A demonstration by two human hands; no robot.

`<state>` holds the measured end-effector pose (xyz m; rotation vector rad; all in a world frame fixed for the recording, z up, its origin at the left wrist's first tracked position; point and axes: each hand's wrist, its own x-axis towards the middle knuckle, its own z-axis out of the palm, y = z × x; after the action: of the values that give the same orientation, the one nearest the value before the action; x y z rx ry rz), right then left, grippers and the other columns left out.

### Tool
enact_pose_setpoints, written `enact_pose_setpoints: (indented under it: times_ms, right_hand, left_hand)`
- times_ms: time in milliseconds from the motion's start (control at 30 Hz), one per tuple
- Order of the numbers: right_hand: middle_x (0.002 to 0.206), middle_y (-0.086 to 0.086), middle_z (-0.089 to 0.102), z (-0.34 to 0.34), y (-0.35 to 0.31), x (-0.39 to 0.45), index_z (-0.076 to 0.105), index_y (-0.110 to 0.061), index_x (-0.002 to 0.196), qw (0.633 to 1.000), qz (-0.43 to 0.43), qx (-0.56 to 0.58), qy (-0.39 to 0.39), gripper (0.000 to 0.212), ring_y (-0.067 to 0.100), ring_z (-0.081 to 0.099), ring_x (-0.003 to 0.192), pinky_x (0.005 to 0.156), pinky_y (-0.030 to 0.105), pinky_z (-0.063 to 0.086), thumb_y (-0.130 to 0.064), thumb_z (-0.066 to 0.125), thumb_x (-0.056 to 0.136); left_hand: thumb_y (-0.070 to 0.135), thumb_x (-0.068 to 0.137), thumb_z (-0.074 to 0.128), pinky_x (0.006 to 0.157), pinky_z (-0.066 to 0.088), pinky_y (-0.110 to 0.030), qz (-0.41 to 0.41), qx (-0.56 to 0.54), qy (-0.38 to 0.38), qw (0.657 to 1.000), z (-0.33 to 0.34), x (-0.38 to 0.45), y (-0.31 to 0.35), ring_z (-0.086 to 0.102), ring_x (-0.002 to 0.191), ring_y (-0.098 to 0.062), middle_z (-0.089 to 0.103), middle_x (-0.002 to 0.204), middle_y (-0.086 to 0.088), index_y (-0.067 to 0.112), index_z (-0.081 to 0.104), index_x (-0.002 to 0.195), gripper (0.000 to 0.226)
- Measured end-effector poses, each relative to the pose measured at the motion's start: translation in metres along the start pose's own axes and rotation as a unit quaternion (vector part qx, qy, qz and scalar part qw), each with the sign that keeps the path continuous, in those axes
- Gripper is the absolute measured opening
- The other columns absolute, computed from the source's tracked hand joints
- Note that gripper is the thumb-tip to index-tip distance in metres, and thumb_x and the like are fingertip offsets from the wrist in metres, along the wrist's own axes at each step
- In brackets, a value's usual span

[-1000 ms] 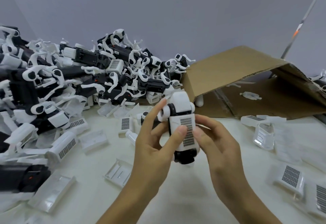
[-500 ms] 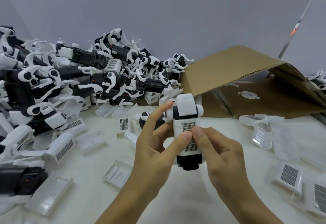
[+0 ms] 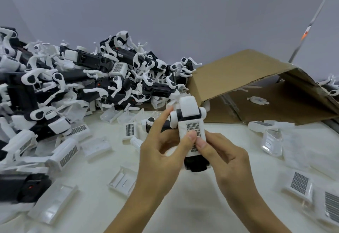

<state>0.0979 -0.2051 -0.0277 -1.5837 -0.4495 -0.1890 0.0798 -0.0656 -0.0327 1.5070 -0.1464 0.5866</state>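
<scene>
Both hands hold one small white and black device [image 3: 189,115] upright above the table, in the middle of the head view. It has a white rounded top, two white side knobs, a black base and a white front cover with a grid pattern. My left hand [image 3: 161,152] grips its left side, the thumb pressing on the grid cover and the index finger stretched up along the left knob. My right hand [image 3: 225,155] holds it from the right, its thumb pressing the cover beside the left thumb.
A big heap of similar black and white devices [image 3: 91,78] fills the left and back. Loose white grid covers [image 3: 67,152] and clear plastic trays [image 3: 122,180] lie scattered on the white table [image 3: 183,205]. An open cardboard box [image 3: 247,86] lies on its side at the back right.
The device has risen a little and drifted right. Both thumbs have come together on its grid cover.
</scene>
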Motion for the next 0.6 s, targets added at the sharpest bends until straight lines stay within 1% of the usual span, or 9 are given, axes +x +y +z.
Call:
enact_pose_setpoints:
  times_ms: [67, 167, 233, 300, 367, 433, 500, 533, 600]
  right_hand:
    - [0.102, -0.014, 0.076, -0.002, 0.002, 0.003, 0.071, -0.043, 0.109, 0.998, 0.018, -0.008, 0.052, 0.031, 0.013, 0.071, 0.104, 0.087, 0.029, 0.056, -0.04, 0.072, 0.078]
    - [0.092, -0.01, 0.077, -0.009, 0.004, 0.012, 0.069, -0.028, 0.101, 0.984, 0.072, 0.035, 0.159, 0.041, 0.007, 0.073, 0.091, 0.078, 0.022, 0.057, -0.041, 0.079, 0.064]
    - [0.09, -0.001, 0.076, -0.016, 0.005, 0.016, 0.065, -0.017, 0.092, 0.968, 0.12, 0.073, 0.207, 0.043, 0.005, 0.072, 0.078, 0.063, 0.02, 0.054, -0.043, 0.079, 0.06]
    - [0.089, 0.008, 0.073, -0.021, 0.005, 0.016, 0.062, -0.013, 0.083, 0.961, 0.145, 0.088, 0.22, 0.04, 0.009, 0.067, 0.068, 0.058, 0.027, 0.048, -0.042, 0.078, 0.061]
    - [0.085, 0.009, 0.072, -0.022, 0.003, 0.015, 0.061, -0.013, 0.079, 0.959, 0.153, 0.09, 0.221, 0.036, 0.012, 0.064, 0.065, 0.058, 0.03, 0.046, -0.04, 0.078, 0.063]
    - [0.079, 0.0, 0.074, -0.022, 0.0, 0.013, 0.061, -0.013, 0.082, 0.961, 0.156, 0.07, 0.219, 0.031, 0.011, 0.068, 0.066, 0.06, 0.028, 0.048, -0.034, 0.079, 0.069]
    - [0.083, -0.003, 0.077, -0.022, -0.004, 0.013, 0.063, -0.014, 0.087, 0.961, 0.165, 0.067, 0.213, 0.019, 0.018, 0.073, 0.078, 0.07, 0.036, 0.053, -0.021, 0.079, 0.079]
    - [0.086, -0.001, 0.077, -0.026, -0.007, 0.016, 0.064, -0.014, 0.089, 0.959, 0.174, 0.072, 0.211, 0.015, 0.022, 0.073, 0.084, 0.075, 0.04, 0.054, -0.017, 0.077, 0.082]
    - [0.088, 0.004, 0.078, -0.033, -0.019, 0.02, 0.065, -0.011, 0.09, 0.956, 0.196, 0.079, 0.204, 0.013, 0.031, 0.072, 0.09, 0.08, 0.048, 0.056, -0.015, 0.076, 0.084]
  left_hand:
    - [0.05, 0.086, 0.065, 0.082, 0.054, -0.019, 0.049, 0.152, 0.076, 0.984, -0.007, 0.003, -0.008, 0.069, 0.095, -0.004, 0.073, 0.096, 0.021, 0.036, 0.061, 0.128, 0.045]
    - [0.033, 0.095, 0.058, 0.101, 0.048, -0.039, 0.054, 0.284, 0.158, 0.944, -0.025, 0.015, -0.021, 0.052, 0.118, -0.005, 0.063, 0.119, 0.025, 0.027, 0.063, 0.13, 0.036]
    - [0.02, 0.097, 0.062, 0.116, 0.031, -0.039, 0.03, 0.377, 0.115, 0.918, -0.038, 0.026, -0.032, 0.038, 0.14, -0.017, 0.052, 0.147, 0.007, 0.025, 0.056, 0.141, 0.045]
    - [0.025, 0.097, 0.064, 0.118, 0.027, -0.037, -0.015, 0.412, 0.032, 0.91, -0.044, 0.032, -0.037, 0.034, 0.146, -0.018, 0.038, 0.159, 0.005, 0.033, 0.048, 0.147, 0.053]
    - [0.027, 0.094, 0.069, 0.111, 0.036, -0.041, -0.016, 0.434, -0.021, 0.901, -0.041, 0.033, -0.037, 0.045, 0.14, -0.022, 0.045, 0.154, 0.005, 0.032, 0.054, 0.143, 0.052]
    - [0.01, 0.082, 0.081, 0.091, 0.047, -0.044, 0.016, 0.422, -0.034, 0.906, -0.038, 0.032, -0.04, 0.059, 0.114, -0.034, 0.062, 0.13, -0.003, 0.022, 0.07, 0.123, 0.044]
    - [-0.004, 0.068, 0.086, 0.075, 0.048, -0.044, 0.065, 0.426, -0.008, 0.902, -0.037, 0.03, -0.042, 0.061, 0.091, -0.034, 0.064, 0.11, -0.003, 0.018, 0.074, 0.104, 0.043]
    - [-0.005, 0.067, 0.085, 0.071, 0.049, -0.045, 0.099, 0.428, 0.007, 0.899, -0.036, 0.031, -0.045, 0.061, 0.086, -0.034, 0.064, 0.106, -0.003, 0.016, 0.074, 0.101, 0.041]
    - [0.012, 0.076, 0.073, 0.064, 0.052, -0.047, 0.17, 0.423, 0.04, 0.889, -0.03, 0.032, -0.045, 0.063, 0.077, -0.035, 0.067, 0.1, -0.006, 0.013, 0.074, 0.096, 0.021]
